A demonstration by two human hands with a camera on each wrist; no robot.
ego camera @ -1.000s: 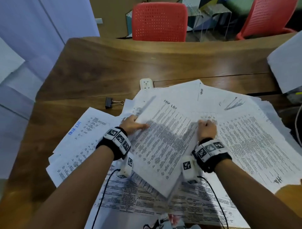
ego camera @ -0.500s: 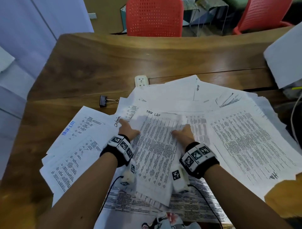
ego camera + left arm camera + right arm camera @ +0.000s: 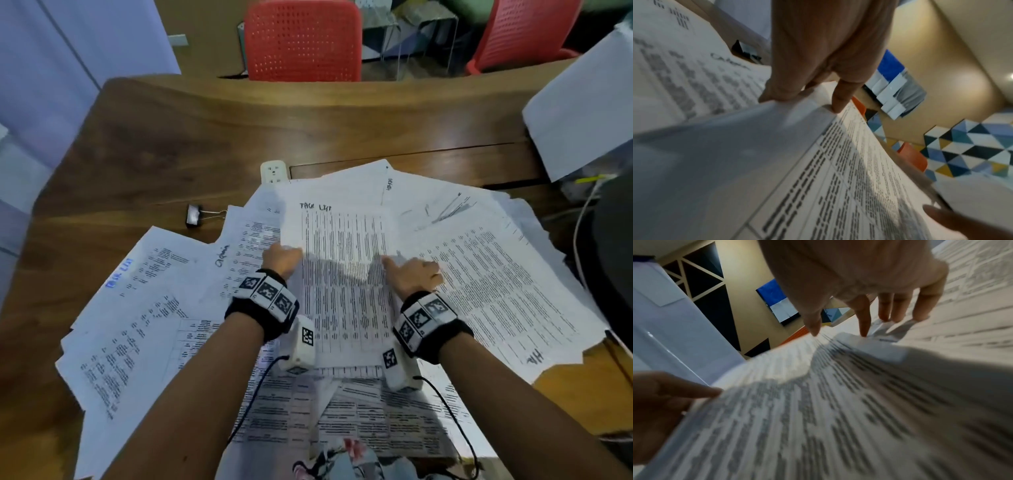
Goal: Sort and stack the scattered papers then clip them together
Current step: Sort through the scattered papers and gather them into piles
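Observation:
A sheaf of printed pages headed "TASK LIST" (image 3: 342,291) lies mid-table on top of the scattered papers (image 3: 137,308). My left hand (image 3: 287,253) grips its left edge; the left wrist view has the thumb on top and the fingers (image 3: 777,95) curled round the sheaf's edge (image 3: 838,178). My right hand (image 3: 404,267) pinches the right edge, thumb and forefinger (image 3: 864,327) on the sheaf (image 3: 818,402). More printed sheets fan out to the right (image 3: 496,274) and toward me (image 3: 342,411). A black binder clip (image 3: 197,216) sits on bare wood beyond the left papers.
A white socket block (image 3: 274,171) sits just past the papers. A white sheet (image 3: 582,113) overhangs the table's right side, with a white cable (image 3: 582,222) and a dark object beneath. Two red chairs (image 3: 305,41) stand behind the wooden table (image 3: 205,137).
The sheaf was tilted up and skewed; it now lies flatter and squared, heading away from me. Both hands have shifted to its side edges.

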